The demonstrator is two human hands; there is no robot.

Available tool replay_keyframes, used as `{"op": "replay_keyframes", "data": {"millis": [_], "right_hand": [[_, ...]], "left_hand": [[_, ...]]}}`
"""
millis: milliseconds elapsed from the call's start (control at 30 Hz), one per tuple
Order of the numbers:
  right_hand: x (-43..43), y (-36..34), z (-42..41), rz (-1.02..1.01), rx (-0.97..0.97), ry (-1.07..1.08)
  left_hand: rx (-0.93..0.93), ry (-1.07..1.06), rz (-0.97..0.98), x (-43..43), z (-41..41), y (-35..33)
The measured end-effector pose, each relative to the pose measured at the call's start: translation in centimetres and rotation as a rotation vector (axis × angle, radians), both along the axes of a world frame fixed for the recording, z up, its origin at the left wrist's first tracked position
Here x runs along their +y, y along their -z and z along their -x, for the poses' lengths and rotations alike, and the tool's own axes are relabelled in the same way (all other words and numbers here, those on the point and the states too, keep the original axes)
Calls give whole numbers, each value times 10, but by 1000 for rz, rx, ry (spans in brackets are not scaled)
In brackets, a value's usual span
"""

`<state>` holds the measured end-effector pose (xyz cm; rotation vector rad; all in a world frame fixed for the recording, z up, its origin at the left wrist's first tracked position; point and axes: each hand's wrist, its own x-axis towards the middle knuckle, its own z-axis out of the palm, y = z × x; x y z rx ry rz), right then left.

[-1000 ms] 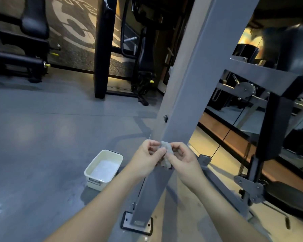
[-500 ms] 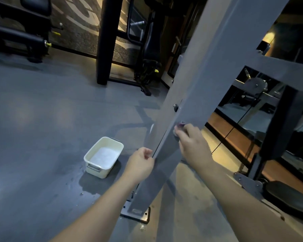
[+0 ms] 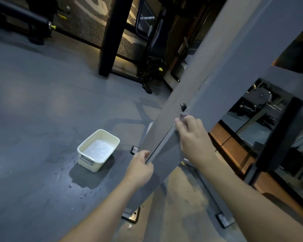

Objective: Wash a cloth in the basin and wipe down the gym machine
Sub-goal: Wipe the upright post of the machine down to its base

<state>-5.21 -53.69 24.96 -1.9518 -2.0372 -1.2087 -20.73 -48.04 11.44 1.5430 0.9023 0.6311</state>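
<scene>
**Cloth pressed to gym machine frame, basin on the floor nearby**

A person's right hand (image 3: 193,135) presses a small cloth (image 3: 182,117) against the grey slanted beam (image 3: 217,70) of a gym machine, fingers curled over the cloth so that only a pale scrap shows at the fingertips, just below a dark bolt (image 3: 183,107) on the beam. The left hand (image 3: 140,167), lower down, curls its fingers around the beam's near edge and grips it. Both forearms reach up from the bottom of the view.

To the left of the beam, near its foot, a cream rectangular basin (image 3: 87,161) stands on the grey floor (image 3: 33,119), holding foamy white water. Water drops dot the floor in front of it. A metal base plate (image 3: 132,216) fixes the beam to the floor. Behind, dark gym equipment (image 3: 154,55) and a black post (image 3: 115,34) stand along a patterned wall, while a mirror (image 3: 262,119) lies to the right.
</scene>
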Motion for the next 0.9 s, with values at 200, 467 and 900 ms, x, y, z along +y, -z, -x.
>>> {"op": "replay_keyframes", "data": {"millis": [200,467,900], "right_hand": [[3,-25,0,21,-95,27],[11,-33,3,63,-393,178],[22,-25,16,55,-453,392]], "left_hand": [[-100,151,-91,-6,-28,-2],[-203,117,-126,-18,-38,13],[-201,164,66,-12,-24,69]]}}
